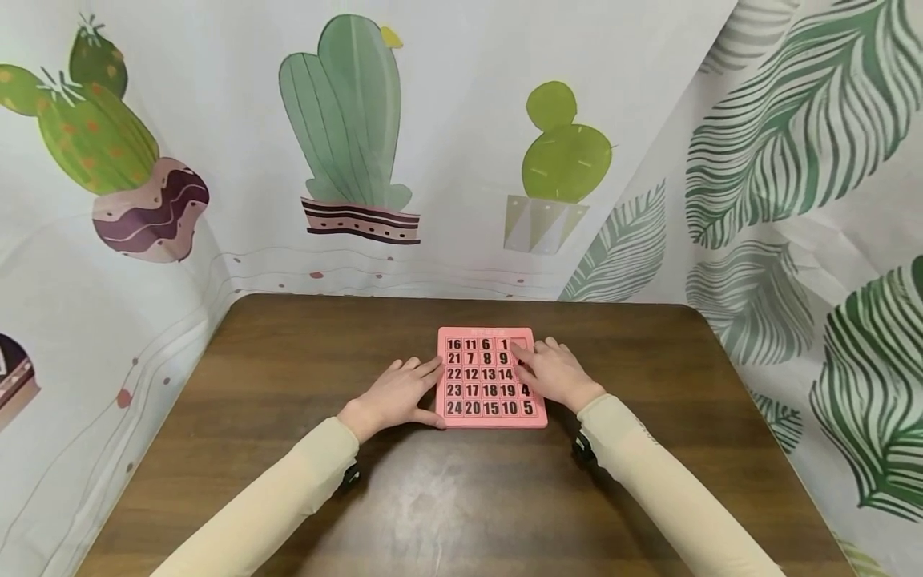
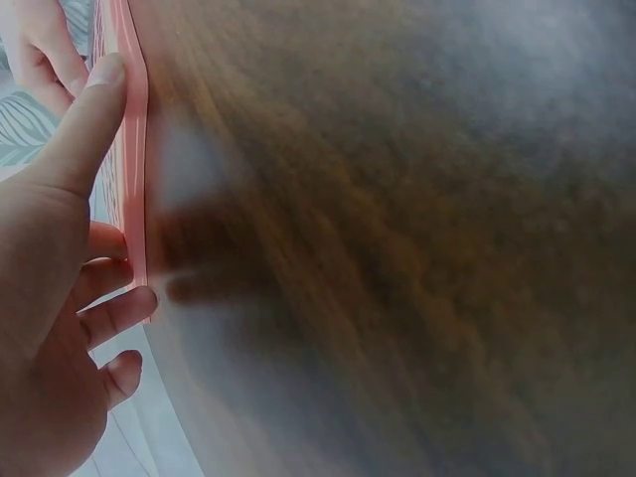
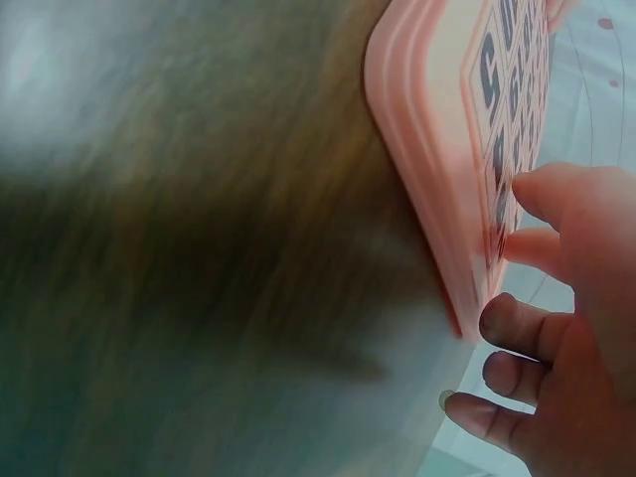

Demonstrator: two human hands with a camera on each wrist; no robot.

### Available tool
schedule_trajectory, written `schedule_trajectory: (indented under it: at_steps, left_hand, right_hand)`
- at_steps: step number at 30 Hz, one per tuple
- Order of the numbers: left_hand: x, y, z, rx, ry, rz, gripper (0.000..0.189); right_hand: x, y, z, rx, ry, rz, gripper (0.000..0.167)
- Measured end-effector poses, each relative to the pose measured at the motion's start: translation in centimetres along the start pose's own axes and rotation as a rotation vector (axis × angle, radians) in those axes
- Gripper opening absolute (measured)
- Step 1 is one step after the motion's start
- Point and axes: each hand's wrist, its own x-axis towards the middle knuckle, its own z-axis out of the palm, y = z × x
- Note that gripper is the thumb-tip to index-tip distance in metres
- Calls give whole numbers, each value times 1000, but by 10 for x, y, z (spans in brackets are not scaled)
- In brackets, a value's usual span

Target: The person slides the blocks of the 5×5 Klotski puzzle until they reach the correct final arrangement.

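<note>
A pink sliding number puzzle (image 1: pixel 490 429) lies flat on the brown table, its black-numbered tiles facing up. Along its left edge rests my left hand (image 1: pixel 392 394), with the thumb by the near left corner and the fingers spread along the side. In the left wrist view the thumb (image 2: pixel 89 119) lies straight against the pink rim. My right hand (image 1: pixel 558 375) reaches over the puzzle's right side. Its index fingertip is at the top right cell, and its thumb touches the right-hand tiles, partly covering them. The other fingers stay off the board, loosely bent in the right wrist view.
The dark wooden table (image 1: pixel 288 344) extends around the puzzle on all sides. Behind it hangs a white cloth (image 1: pixel 454 120) printed with cacti and leaves, meeting the table's far edge. Black straps (image 1: pixel 584 449) circle both wrists over the light sleeves.
</note>
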Motion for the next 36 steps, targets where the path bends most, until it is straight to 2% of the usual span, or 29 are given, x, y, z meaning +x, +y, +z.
schedule_trajectory:
  at_steps: [4,10,15,22,30,36]
  left_hand:
    - [0,1,0,0,-2,-1,105]
    - [2,1,-2,0,-1,-7,106]
    - [1,1,-3,-2,-8,-11,105]
    - [-1,3,-3,-3,-16,-19,105]
    - [1,2,1,-8,-8,-7,106]
    - [0,3,-2,-20,-19,-5,105]
  right_hand:
    - [2,-2,-6,13,5,-26,49]
    - [-5,4,-18,62,-5,2,48]
    - [-23,9,-13,69,43,-54,44]
    - [-37,11,-6,67,15,-75,45]
    - [-37,12,-9,62,41,-82,43]
    - [-35,10,-10,75,14,-64,44]
